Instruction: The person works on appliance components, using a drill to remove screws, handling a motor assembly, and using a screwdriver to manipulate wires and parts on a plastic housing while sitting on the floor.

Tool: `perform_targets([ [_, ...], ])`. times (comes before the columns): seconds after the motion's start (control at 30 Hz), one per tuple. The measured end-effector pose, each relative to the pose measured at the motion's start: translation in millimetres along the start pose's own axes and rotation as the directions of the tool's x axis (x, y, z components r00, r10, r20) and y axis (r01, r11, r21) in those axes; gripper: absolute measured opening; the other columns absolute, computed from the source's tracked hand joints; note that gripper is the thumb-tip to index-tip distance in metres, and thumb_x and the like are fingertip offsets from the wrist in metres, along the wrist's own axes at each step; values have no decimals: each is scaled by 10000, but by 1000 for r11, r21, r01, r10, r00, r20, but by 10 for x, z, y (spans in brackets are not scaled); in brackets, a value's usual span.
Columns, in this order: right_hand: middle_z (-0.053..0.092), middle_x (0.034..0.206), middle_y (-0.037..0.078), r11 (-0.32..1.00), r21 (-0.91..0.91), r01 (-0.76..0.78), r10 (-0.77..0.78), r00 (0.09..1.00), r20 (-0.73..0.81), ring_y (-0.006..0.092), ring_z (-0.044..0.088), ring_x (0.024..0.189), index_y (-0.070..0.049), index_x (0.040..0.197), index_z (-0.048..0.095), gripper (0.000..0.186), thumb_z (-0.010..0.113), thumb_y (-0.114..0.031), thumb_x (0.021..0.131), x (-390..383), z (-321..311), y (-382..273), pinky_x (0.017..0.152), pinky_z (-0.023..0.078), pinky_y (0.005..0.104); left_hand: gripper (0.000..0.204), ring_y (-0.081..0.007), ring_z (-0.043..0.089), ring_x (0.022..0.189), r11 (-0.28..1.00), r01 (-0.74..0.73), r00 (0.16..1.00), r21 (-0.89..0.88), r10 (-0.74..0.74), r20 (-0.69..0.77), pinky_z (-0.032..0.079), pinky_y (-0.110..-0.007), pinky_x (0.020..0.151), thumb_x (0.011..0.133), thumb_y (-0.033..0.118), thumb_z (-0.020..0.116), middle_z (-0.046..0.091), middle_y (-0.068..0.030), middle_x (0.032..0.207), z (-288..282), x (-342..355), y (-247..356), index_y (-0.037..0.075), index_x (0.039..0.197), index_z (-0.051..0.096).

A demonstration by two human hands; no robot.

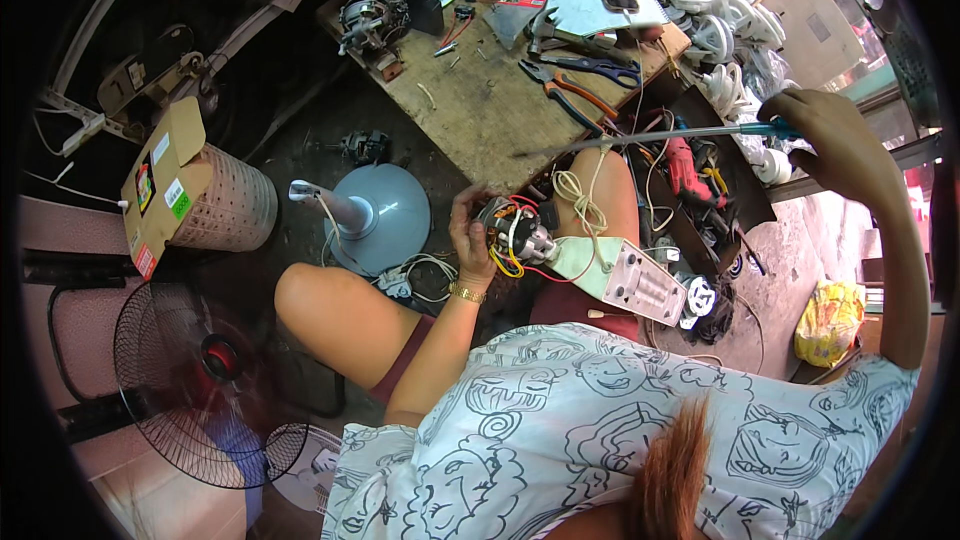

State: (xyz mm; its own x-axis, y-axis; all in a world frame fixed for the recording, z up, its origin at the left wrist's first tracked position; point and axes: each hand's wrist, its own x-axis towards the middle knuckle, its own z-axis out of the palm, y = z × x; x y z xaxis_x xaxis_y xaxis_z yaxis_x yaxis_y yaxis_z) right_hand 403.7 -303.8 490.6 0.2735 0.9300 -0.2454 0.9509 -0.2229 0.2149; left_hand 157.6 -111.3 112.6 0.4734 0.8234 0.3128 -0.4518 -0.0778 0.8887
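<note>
1. A small fan motor [512, 232] with red, yellow and white wires is grasped by the left hand [470, 235], just above the knee.
2. A pale switch housing [632, 280] is rested on the right thigh beside it.
3. A long screwdriver [660, 135] is clenched by the raised right hand [830, 135].
4. Farther off, pliers [570, 88] are laid on the wooden workbench [480, 110].

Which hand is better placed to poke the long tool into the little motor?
Probably the right hand: it already grips the long screwdriver, raised above the lap. The left hand is busy holding the small motor with coloured wires, steadying it on the knee.
</note>
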Motion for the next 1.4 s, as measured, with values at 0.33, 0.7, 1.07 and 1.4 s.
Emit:
perform_targets([
  [0.33,549,714,103,990,-136,-30,-5,969,-249,299,547,621,-81,1054,669,426,721,7,641,-481,-452,-554,584,428,402,564,-274,551,1012,975,-65,991,215,38,125,387,-383,935,915,499,434,669,-129,1026,-126,61,-115,1,992,687],
  [0.7,586,671,99,986,168,9,16,989,-150,258,571,564,-88,978,717,387,765,10,607,-441,-364,-991,505,418,370,350,-271,581,1000,992,-31,992,120,16,128,403,-383,931,843,223,497,684,-139,1030,-111,78,-88,-18,1015,684],
  [1.07,597,683,94,974,227,4,24,992,-122,258,578,569,-113,999,717,405,764,4,614,-430,-321,-998,506,428,366,419,-246,590,1004,1000,1,985,18,-4,173,431,-357,913,902,307,513,646,-168,1039,-98,88,-41,-62,1032,662],
  [1.4,604,692,99,977,213,11,13,994,-112,267,587,585,-106,1004,715,395,764,-15,622,-416,-318,-1001,518,443,364,335,-272,613,981,999,-37,987,31,32,155,453,-368,904,833,171,489,680,-172,1034,-76,105,4,-49,1011,667],
])
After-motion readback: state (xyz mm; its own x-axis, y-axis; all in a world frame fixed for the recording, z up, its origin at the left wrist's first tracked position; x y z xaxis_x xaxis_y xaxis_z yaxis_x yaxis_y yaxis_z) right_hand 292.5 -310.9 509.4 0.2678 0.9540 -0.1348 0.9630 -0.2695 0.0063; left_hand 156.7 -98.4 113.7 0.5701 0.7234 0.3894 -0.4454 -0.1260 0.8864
